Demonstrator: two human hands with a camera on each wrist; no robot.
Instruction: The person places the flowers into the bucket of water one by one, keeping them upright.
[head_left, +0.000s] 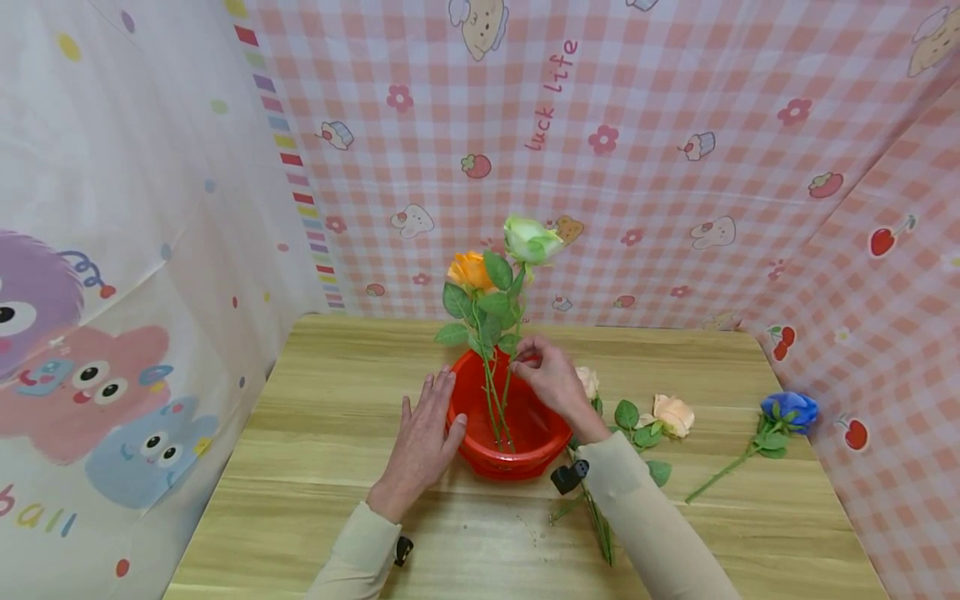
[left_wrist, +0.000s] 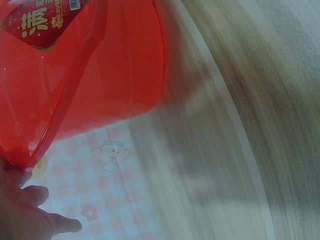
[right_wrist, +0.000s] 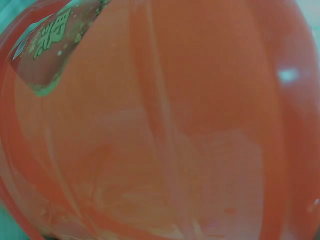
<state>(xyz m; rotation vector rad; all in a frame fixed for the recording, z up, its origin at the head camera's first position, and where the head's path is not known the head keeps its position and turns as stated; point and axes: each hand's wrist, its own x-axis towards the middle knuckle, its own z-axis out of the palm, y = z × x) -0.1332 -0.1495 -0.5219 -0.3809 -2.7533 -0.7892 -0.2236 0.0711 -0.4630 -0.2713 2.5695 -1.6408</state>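
Note:
A red plastic bucket (head_left: 510, 465) stands mid-table with two roses upright in it, an orange rose (head_left: 469, 271) and a pale green rose (head_left: 532, 240). Over the bucket's right side, my right hand (head_left: 553, 382) pinches the green rose's stem between thumb and fingertips. My left hand (head_left: 422, 435) rests on the left rim, fingers extended. In the left wrist view its fingers (left_wrist: 35, 194) show at the rim of the bucket (left_wrist: 127, 65). The right wrist view is filled by the bucket's wall (right_wrist: 210, 80); the right hand is hidden there.
To the right lie a peach rose (head_left: 672, 416) and a blue rose (head_left: 790, 412). Another pale rose (head_left: 587, 381) lies partly hidden behind the right hand, and several green stems (head_left: 602, 533) extend below the right wrist. Patterned cloth (head_left: 600, 208) hangs behind the wooden table (head_left: 315, 467).

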